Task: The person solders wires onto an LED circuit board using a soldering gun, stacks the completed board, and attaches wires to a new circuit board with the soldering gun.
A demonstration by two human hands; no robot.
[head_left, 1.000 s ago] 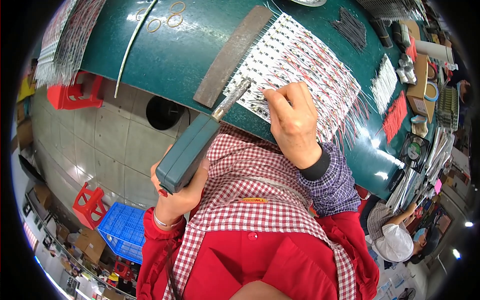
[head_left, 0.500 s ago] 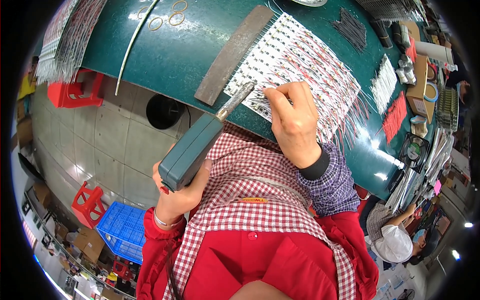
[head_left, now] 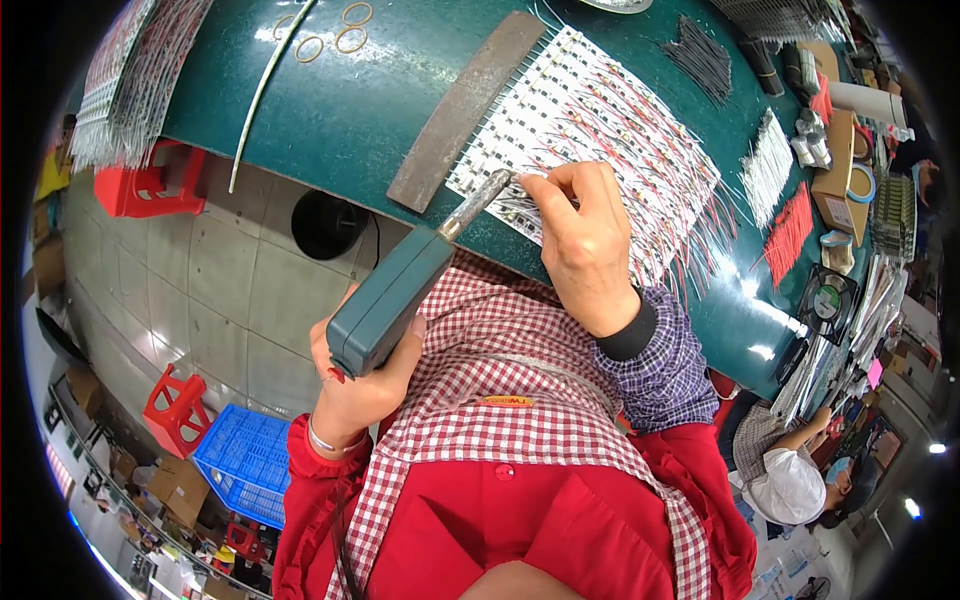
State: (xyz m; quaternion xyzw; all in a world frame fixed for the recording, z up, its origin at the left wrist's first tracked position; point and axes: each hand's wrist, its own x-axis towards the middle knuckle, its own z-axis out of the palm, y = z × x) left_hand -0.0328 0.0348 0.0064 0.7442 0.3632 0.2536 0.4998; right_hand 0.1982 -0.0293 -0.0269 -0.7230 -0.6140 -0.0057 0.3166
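Head view: left hand (head_left: 355, 385) clamped on teal soldering gun (head_left: 395, 300), metal tip aimed up-right at white circuit strips (head_left: 590, 110) pinched by right hand (head_left: 585, 235).

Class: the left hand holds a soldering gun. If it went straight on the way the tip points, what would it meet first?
Probably the rows of white strips on the green table, right by the right hand fingertips; depth is unclear.
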